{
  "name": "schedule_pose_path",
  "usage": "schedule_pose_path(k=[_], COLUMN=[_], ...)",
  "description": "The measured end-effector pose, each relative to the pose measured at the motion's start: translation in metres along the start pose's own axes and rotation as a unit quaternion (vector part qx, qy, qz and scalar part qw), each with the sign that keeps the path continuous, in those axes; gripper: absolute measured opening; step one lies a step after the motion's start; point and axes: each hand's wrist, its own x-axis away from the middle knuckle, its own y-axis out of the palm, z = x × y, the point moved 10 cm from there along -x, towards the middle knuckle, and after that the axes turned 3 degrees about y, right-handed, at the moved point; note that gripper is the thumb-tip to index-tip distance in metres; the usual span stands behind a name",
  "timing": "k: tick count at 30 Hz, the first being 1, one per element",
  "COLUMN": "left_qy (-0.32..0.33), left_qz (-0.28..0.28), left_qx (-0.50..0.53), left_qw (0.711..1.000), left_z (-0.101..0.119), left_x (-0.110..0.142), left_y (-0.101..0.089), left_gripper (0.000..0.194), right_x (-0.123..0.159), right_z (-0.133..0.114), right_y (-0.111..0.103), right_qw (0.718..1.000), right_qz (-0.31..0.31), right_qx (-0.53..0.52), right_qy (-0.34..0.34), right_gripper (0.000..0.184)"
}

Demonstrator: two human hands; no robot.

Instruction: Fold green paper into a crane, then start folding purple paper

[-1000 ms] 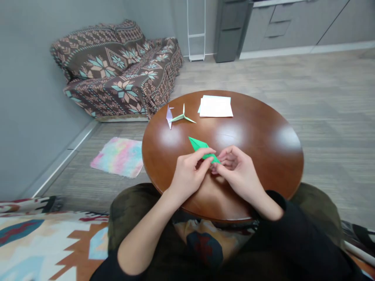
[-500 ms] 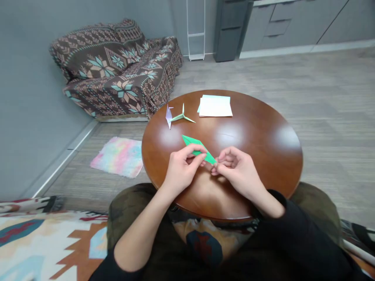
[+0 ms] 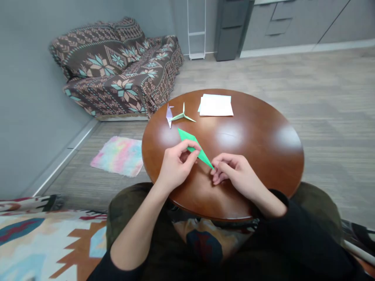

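head-worn view, facing forward and down

The bench (image 3: 263, 156) is a brown, rounded wooden one with a glossy top, pale patches of light shining across it. Over by its far edge I can see a small stack of sheets (image 3: 216, 105), white on top, with pale blue peeking out beneath. Left of that sits a pale green figure (image 3: 183, 115), one point upright, another reaching to the purple figure (image 3: 169, 116) near the rim.
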Motion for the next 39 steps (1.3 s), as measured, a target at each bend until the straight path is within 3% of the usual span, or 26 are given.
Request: schedule_pose_path(k=[6,14,16,20,24,26,30,32,36,39], left_qy=[0.012,-0.024,-0.037,-0.071,-0.111,-0.141,-0.165,-0.16,-0.143,-0.155], left_qz=[-0.027,-0.017,-0.004,0.024,0.06,0.051,0.04,0.054,0.122,0.132], left_qx=[0.009,0.083,0.119,0.194,0.235,0.255,0.27,0.274,0.3,0.315], left_qw=[1.0,0.996,0.992,0.978,0.964,0.955,0.948,0.947,0.935,0.927], left_z=[0.006,0.002,0.0,-0.009,-0.022,-0.028,-0.035,-0.038,-0.04,-0.039], left_x=[0.001,0.001,0.002,0.005,0.009,0.01,0.01,0.008,0.0,-0.002], left_y=[0.012,0.019,0.021,0.03,0.039,0.047,0.056,0.052,0.027,0.019], left_gripper=[0.01,0.018,0.035,0.089,0.106,0.098,0.046,0.031,0.023,0.025], right_x=[0.004,0.003,0.002,0.0,0.0,0.0,0.0,0.0,0.0,-0.001], right_z=[-0.011,-0.01,-0.01,-0.008,-0.008,-0.009,-0.011,-0.01,-0.004,-0.004], right_y=[0.003,0.008,0.005,-0.003,-0.007,-0.01,-0.012,-0.014,-0.016,-0.017], right_qw=[0.998,0.999,0.999,0.998,0.997,0.995,0.993,0.992,0.993,0.994], right_qz=[-0.004,-0.028,-0.011,0.022,0.043,0.055,0.063,0.066,0.068,0.066], right_qx=[0.041,0.025,0.024,0.021,0.036,0.047,0.073,0.087,0.085,0.069], right_qy=[-0.047,-0.038,-0.045,-0.051,-0.056,-0.062,-0.067,-0.062,-0.041,-0.047], right_gripper=[0.01,0.022,0.022,0.017,0.012,0.013,0.011,0.01,0.01,0.009])
